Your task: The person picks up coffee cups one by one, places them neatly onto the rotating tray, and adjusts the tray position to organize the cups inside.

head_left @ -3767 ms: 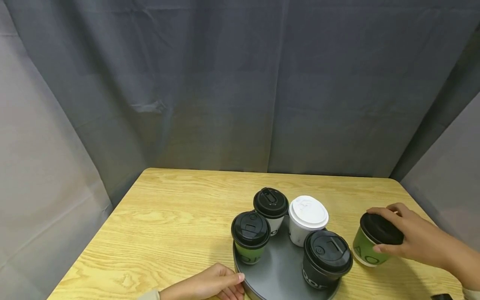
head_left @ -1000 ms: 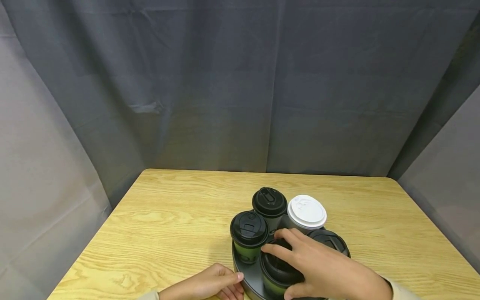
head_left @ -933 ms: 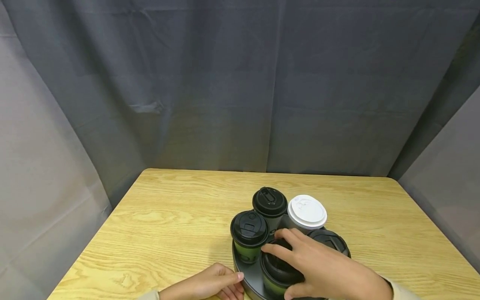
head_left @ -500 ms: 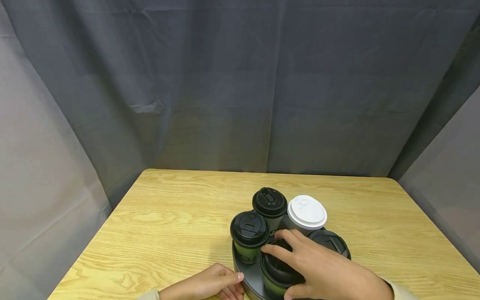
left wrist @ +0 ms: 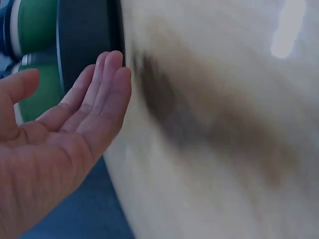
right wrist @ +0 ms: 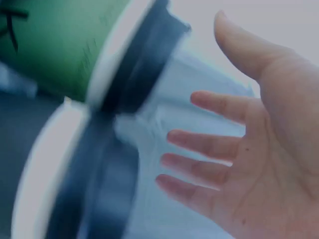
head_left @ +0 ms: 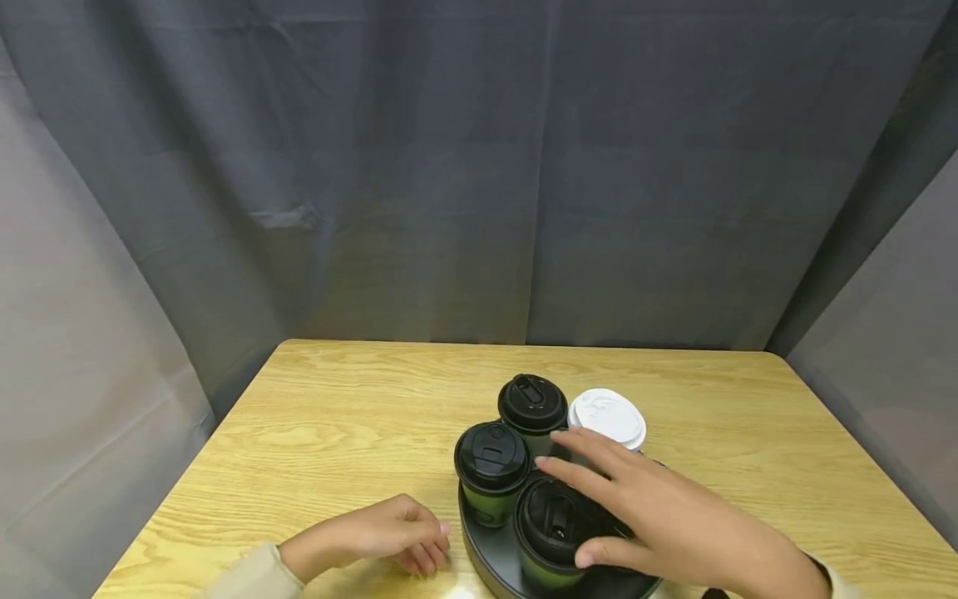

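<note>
Several lidded paper coffee cups stand on a round dark tray (head_left: pixel 490 553). At the front is a green cup with a black lid (head_left: pixel 550 520). My right hand (head_left: pixel 659 516) is spread just over it, fingers apart and holding nothing; the right wrist view shows the bare palm beside the cup lids. Behind my hand are a white-lidded cup (head_left: pixel 608 416) and a black-lidded cup (head_left: pixel 533 405). Another green cup (head_left: pixel 494 466) is at the tray's left. My left hand (head_left: pixel 382 537) is off the tray's left edge, fingers loosely bent, with nothing in it. The dark cup at right is mostly hidden.
The wooden table (head_left: pixel 359 408) stretches behind and to the left of the tray. A dark grey curtain (head_left: pixel 419 183) hangs along the table's far edge, with paler cloth at both sides. A small black object (head_left: pixel 714 593) shows at the bottom edge.
My right hand carried the green cup from the table onto the tray, then let go and lifted off. My left hand has released the tray rim and moved left.
</note>
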`<action>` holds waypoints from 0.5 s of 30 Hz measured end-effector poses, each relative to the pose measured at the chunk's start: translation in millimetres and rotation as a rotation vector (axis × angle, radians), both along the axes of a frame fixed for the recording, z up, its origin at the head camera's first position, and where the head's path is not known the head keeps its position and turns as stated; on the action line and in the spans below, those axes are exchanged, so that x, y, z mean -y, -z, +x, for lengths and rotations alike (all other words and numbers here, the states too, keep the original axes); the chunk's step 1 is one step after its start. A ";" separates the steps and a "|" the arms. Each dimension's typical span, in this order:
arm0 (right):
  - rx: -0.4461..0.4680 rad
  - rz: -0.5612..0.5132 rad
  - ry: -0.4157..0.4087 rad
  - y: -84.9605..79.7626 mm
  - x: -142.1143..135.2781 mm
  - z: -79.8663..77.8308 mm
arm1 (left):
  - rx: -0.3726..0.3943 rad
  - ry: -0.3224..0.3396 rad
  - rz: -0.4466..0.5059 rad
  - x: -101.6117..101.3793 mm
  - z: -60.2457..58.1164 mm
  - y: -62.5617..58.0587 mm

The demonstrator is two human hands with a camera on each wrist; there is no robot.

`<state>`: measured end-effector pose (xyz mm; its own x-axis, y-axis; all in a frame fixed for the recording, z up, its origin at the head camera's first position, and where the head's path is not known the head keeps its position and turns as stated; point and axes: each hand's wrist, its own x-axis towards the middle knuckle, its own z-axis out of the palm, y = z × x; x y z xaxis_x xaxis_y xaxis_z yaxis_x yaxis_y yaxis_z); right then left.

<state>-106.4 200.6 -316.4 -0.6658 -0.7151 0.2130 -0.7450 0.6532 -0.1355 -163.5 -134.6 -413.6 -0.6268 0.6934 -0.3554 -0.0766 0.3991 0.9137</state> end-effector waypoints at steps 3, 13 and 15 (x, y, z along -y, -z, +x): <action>-0.064 -0.021 0.072 -7.6 -17.1 0.8 | -0.061 0.008 -0.021 9.8 -11.3 -10.2; -0.026 -0.214 0.285 -17.2 -89.2 -25.2 | -0.569 -0.080 -0.259 22.5 -36.1 -37.9; 0.022 -0.254 0.320 -12.6 -105.1 -34.4 | -0.653 -0.108 -0.281 22.1 -41.5 -37.3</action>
